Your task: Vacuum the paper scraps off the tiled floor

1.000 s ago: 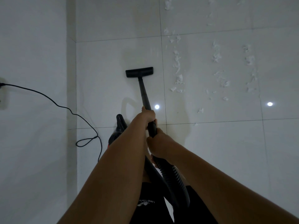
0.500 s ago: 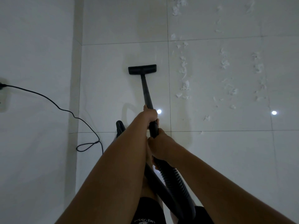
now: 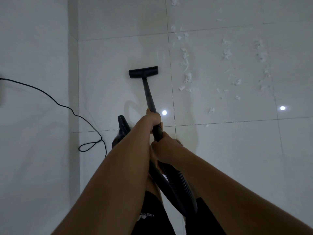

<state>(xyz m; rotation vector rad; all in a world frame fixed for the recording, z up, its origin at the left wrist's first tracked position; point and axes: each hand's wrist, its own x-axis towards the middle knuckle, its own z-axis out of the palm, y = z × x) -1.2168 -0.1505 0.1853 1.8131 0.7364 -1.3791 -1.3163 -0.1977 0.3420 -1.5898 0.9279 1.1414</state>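
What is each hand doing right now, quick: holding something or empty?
Left hand: grips the vacuum wand, nearer the floor head.
Right hand: grips the same wand just behind it, near the ribbed hose.

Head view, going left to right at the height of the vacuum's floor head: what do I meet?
Power cord → vacuum floor head → first strip of paper scraps → second strip → third strip.
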